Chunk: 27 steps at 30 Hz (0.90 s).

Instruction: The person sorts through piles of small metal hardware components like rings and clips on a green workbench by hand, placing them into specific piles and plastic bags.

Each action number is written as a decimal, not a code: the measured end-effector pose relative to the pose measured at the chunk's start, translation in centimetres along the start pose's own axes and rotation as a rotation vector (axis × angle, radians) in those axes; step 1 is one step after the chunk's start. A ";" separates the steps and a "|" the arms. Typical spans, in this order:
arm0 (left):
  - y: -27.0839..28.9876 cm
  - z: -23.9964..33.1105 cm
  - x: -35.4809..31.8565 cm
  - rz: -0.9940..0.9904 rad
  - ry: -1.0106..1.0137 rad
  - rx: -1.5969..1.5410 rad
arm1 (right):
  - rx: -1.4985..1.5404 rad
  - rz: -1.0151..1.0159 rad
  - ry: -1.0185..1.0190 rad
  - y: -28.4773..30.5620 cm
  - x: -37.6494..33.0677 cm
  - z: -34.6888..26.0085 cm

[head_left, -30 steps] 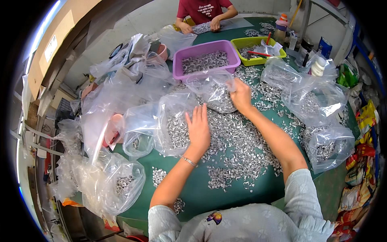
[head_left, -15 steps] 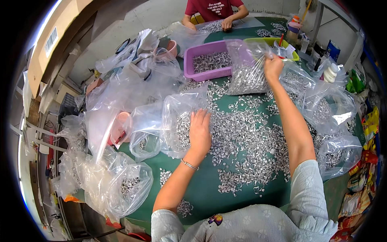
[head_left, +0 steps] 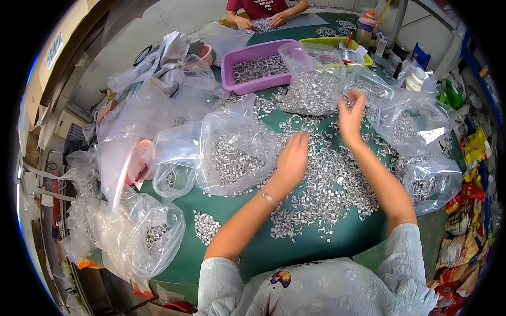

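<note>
Small curved silver metal pieces (head_left: 337, 184) lie spread in a loose heap over the green table (head_left: 240, 213). At the heap's left side my left hand (head_left: 293, 160) rests low, its fingers stretched out and close together, beside a clear plastic bag (head_left: 234, 152) of the same pieces. My right hand (head_left: 351, 118) is raised a little above the far part of the heap, thumb and fingers apart, slightly blurred and with nothing in it. Just left of it a filled clear bag (head_left: 313, 92) leans against the purple tub (head_left: 229, 79), which holds more metal pieces.
A yellow-green tray (head_left: 363, 57) stands behind the filled bag. More filled plastic bags (head_left: 406, 126) line the right side, and crumpled bags (head_left: 142, 231) cover the left. A separate small pile (head_left: 206, 227) lies near my left forearm. Across the table a person in a red shirt (head_left: 258, 9) handles similar pieces.
My right hand has let go of the filled bag, which now stands by the purple tub, and has come nearer. My left hand has moved right, off the other bag onto the heap.
</note>
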<state>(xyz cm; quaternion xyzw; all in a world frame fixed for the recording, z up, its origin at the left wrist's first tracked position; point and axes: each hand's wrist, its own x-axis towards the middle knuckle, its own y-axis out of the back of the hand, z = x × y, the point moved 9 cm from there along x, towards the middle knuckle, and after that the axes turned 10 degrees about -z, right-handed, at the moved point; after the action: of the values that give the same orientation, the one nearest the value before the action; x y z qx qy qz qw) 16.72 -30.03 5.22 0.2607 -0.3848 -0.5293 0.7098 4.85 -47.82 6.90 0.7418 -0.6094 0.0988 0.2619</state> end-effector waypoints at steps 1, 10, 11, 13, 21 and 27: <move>-0.7 -0.8 0.6 0.024 0.020 -0.078 | -0.206 -0.269 -0.029 -1.7 -2.5 -0.4; -2.2 -1.6 -1.8 -0.139 0.187 0.297 | -0.668 -0.881 0.285 -4.3 -16.6 -4.5; -2.4 -1.1 -2.6 -0.120 0.157 0.344 | -0.624 -0.902 0.295 -4.1 -17.2 -5.1; -2.5 0.0 -4.7 -0.113 0.116 0.318 | -0.551 -0.953 0.324 -3.7 -18.3 -6.0; -0.6 4.3 -13.6 -0.241 0.058 0.268 | -0.481 -1.193 0.473 0.5 -23.5 -10.5; 0.1 3.6 -15.8 -0.177 0.194 0.249 | -0.478 -0.852 0.333 5.3 -21.8 -8.3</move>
<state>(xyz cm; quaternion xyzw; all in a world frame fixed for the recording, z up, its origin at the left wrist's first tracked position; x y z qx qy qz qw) 11.51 -14.82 3.09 0.4291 -0.3529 -0.5103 0.6564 -3.94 -25.61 5.19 0.8179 -0.2089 -0.0420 0.5345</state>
